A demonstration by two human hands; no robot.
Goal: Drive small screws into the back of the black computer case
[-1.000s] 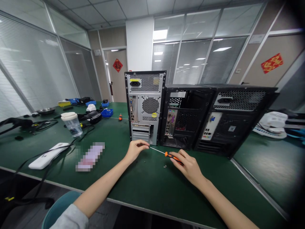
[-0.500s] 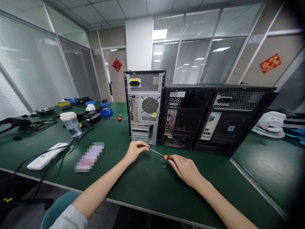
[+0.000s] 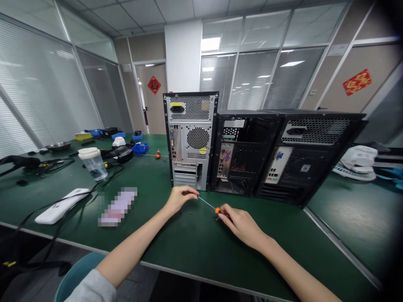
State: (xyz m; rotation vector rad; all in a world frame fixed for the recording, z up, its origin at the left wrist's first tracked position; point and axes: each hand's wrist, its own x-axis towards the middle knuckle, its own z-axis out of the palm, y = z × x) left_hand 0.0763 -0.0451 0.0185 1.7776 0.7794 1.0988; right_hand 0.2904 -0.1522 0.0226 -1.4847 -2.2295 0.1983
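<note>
My right hand (image 3: pixel 241 224) is closed round the orange-and-black handle of a thin screwdriver (image 3: pixel 216 209). Its shaft runs up and left to my left hand (image 3: pixel 180 197), whose fingertips pinch together at the tip; what they pinch is too small to make out. Both hands hover just above the green table (image 3: pixel 189 243), in front of a silver computer case (image 3: pixel 189 140) standing upright with its back panel toward me. One or two small screws (image 3: pixel 191 212) lie on the table between my hands.
Two black computer cases (image 3: pixel 283 155) stand right of the silver one. At left are a lidded plastic jar (image 3: pixel 91 162), a white device (image 3: pixel 58 206) with black cables, blue bins (image 3: pixel 140 147) and a small orange-handled tool (image 3: pixel 158 154). White equipment (image 3: pixel 359 161) sits far right.
My right hand has turned palm-down over the handle, hiding most of it, and dropped slightly closer to the table. My left hand stays pinched at the tip.
</note>
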